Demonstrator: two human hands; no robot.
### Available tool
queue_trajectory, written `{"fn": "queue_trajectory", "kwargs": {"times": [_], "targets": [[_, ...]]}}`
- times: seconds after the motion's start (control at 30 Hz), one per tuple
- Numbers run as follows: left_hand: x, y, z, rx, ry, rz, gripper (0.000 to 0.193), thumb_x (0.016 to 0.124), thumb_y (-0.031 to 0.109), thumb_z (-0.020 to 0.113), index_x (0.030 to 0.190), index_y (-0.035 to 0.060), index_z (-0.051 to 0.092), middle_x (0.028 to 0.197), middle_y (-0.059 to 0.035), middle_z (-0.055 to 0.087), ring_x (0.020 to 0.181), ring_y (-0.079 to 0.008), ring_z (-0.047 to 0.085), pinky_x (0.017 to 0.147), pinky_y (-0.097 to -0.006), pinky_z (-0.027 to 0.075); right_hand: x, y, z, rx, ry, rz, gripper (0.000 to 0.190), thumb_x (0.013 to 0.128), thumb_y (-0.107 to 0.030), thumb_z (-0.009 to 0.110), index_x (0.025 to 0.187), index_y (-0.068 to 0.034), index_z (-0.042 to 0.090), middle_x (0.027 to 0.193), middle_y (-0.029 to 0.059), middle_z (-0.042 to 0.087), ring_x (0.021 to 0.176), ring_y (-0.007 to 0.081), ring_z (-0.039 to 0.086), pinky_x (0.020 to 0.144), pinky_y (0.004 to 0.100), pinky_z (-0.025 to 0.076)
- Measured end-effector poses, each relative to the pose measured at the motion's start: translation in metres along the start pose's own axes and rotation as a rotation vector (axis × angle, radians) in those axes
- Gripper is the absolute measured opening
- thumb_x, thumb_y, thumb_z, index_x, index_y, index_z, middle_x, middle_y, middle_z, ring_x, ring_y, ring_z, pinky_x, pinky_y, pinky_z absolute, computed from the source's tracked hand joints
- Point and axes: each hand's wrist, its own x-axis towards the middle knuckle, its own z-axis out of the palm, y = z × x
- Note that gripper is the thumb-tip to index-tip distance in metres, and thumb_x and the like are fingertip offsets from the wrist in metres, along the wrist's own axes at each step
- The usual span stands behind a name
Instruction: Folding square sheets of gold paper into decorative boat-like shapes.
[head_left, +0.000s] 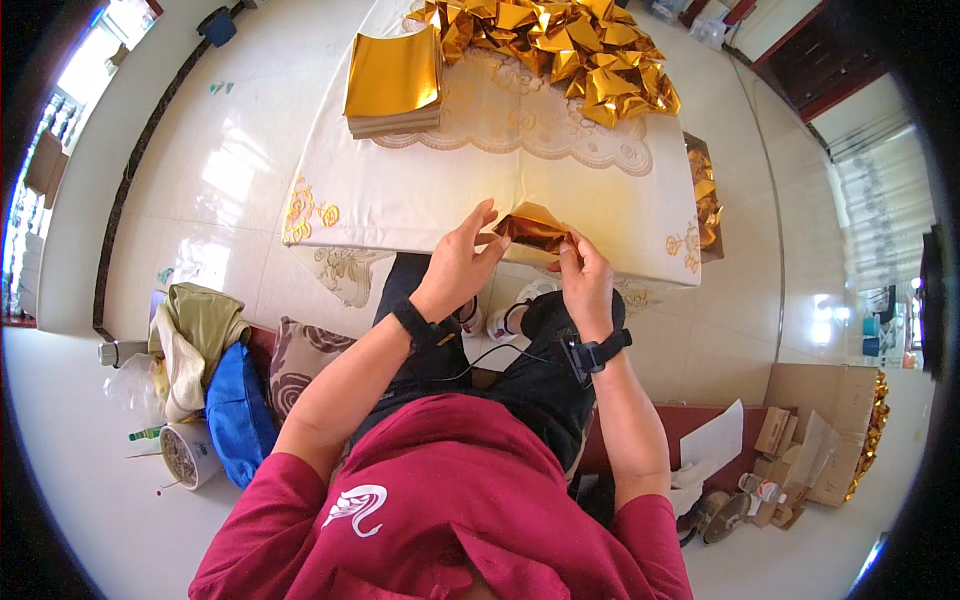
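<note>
A partly folded sheet of gold foil paper (534, 226) is between my hands at the near edge of the table. My left hand (469, 259) touches its left end with the thumb, the index finger raised and apart from it. My right hand (583, 274) pinches the right end between thumb and fingers. Beyond them, a stack of flat gold foil paper (394, 75) lies at the table's far left. A heap of folded gold foil pieces (600, 67) covers the far right part of the table.
An embroidered white tablecloth (480, 180) hangs over the table's near edge. More folded gold pieces fill a box (705, 199) right of the table. A large cardboard box (825, 435) and a plastic bottle (761, 487) are at lower right; a patterned cushion (304, 364) and blue bag (238, 416) lie at left.
</note>
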Motion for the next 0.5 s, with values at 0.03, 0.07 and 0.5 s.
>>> {"fn": "queue_trajectory", "kwargs": {"times": [0.03,0.07,0.5], "targets": [[0.0,-0.004,0.0,0.0,0.002,0.002,0.06,0.092,0.016,0.065,0.143,-0.002,0.039,0.126,-0.0236,0.062,0.109,-0.0308,0.067,0.084,-0.0361,0.055,0.002,0.004,-0.002,0.071,-0.049,0.073,0.027,0.098,-0.013,0.054,0.118,0.003,0.063,0.093,0.0123,0.071,0.072,0.0159,0.069,0.063,0.03,0.054],[-0.001,-0.01,0.0,-0.066,-0.044,0.01,0.064,0.092,0.017,0.065,0.146,-0.0012,0.035,0.136,-0.0223,0.054,0.119,-0.0304,0.06,0.091,-0.0372,0.052,0.003,0.006,-0.003,0.142,-0.099,0.147,0.027,0.099,-0.015,0.054,0.117,0.003,0.064,0.092,0.0105,0.071,0.073,0.0144,0.069,0.063,0.029,0.054],[-0.005,0.002,0.0,-0.036,-0.193,0.07,0.08,0.085,0.017,0.073,0.15,0.0021,0.031,0.14,-0.0206,0.051,0.129,-0.0284,0.052,0.103,-0.0383,0.045,0.002,-0.005,-0.02,0.493,-0.407,0.635,0.05,0.098,-0.048,0.054,0.116,-0.002,0.063,0.089,0.008,0.071,0.069,0.0146,0.067,0.066,0.0264,0.055]]}}
